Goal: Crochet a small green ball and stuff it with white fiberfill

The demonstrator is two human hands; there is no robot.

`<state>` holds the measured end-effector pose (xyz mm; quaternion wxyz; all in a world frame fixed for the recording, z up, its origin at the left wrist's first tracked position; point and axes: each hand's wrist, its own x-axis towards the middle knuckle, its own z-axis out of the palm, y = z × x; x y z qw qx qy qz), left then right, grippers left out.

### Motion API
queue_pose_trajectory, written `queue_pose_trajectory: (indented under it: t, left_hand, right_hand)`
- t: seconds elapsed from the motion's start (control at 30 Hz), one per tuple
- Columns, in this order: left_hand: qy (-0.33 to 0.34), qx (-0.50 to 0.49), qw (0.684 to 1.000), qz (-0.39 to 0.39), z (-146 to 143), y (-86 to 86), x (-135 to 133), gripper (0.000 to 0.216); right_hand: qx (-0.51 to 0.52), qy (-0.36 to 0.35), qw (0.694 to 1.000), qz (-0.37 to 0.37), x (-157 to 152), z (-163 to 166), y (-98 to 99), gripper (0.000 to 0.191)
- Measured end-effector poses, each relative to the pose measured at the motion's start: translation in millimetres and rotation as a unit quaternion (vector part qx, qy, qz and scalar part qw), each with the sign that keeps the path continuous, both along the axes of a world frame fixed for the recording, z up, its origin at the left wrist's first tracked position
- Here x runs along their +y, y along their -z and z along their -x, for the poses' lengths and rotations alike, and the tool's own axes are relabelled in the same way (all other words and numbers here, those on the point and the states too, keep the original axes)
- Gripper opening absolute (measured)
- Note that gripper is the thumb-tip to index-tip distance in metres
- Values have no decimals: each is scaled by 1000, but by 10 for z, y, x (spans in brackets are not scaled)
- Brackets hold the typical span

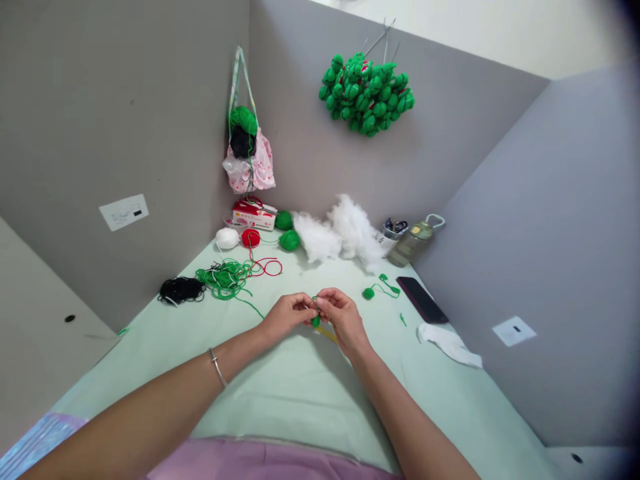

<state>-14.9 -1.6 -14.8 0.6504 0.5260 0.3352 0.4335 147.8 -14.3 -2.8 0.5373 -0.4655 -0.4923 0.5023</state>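
Note:
Over the middle of the table, my left hand (291,315) and my right hand (344,320) meet with fingertips pinched together. Between them is a small green crocheted piece (315,321), its lower end showing under the fingers. A bit of green yarn shows at the top of the pinch, by my right thumb and forefinger. From near my left wrist a green strand (253,308) runs back to a loose heap of green yarn (225,279). A thin yellow item (327,334) shows below the right fingers; I cannot tell whether it is held.
Black yarn (181,290), a white ball (227,239), a red ball (251,238) and green balls (289,240) lie at the back left. White stuffing (345,233) is piled behind. Rightward are a bottle (413,243), a phone (421,300) and a white cloth (450,345).

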Motion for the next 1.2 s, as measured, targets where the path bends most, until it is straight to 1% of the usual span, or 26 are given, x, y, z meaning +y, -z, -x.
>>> queue_pose_trajectory:
  t: [0.1, 0.23, 0.4, 0.53, 0.67, 0.73, 0.77, 0.83, 0.9, 0.97, 1.03, 1.1, 1.17, 1.2]
  left_hand:
    - [-4, -22, 1000, 15, 23, -12, 4, 31]
    - [-12, -45, 998, 38, 58, -6, 40, 34]
    - [3, -63, 996, 64, 85, -13, 75, 35]
    - [-3, -90, 993, 74, 175, -39, 161, 30]
    - [-19, -117, 990, 71, 323, -79, 289, 21]
    - [3, -115, 991, 66, 374, -121, 302, 19]
    - [29, -108, 992, 62, 385, -148, 286, 19]
    - [104, -78, 990, 52, 377, -201, 217, 20]
    - [183, -37, 982, 37, 334, -234, 116, 19]
    - [228, 1, 973, 16, 267, -228, 13, 17]
    - [252, 33, 967, -4, 187, -184, -71, 16]
    - [261, 60, 963, -24, 111, -127, -124, 19]
    - [251, 83, 963, -49, 61, -94, -140, 23]
    - [234, 95, 965, -63, 55, -95, -131, 25]
  right_hand:
    - [-22, 9, 1000, -14, 3, -25, -17, 30]
    - [-50, -31, 998, -15, 3, -38, -49, 39]
    - [-68, -51, 996, -15, 7, -48, -61, 34]
    - [-84, -58, 995, -14, 19, -117, -73, 35]
    - [-122, -44, 991, -17, 59, -204, -45, 31]
    - [-149, -16, 988, -30, 80, -240, -21, 24]
    - [-161, 5, 986, -41, 86, -257, -11, 20]
    - [-176, 51, 981, -69, 85, -286, -3, 12]
    - [-175, 91, 976, -92, 64, -309, -13, 9]
    - [-158, 113, 976, -98, 32, -320, -33, 9]
    - [-128, 118, 981, -89, 1, -314, -62, 12]
    - [-84, 103, 989, -66, -20, -297, -102, 16]
    - [-27, 72, 996, -38, -26, -282, -154, 22]
    - [4, 54, 998, -25, -24, -282, -184, 25]
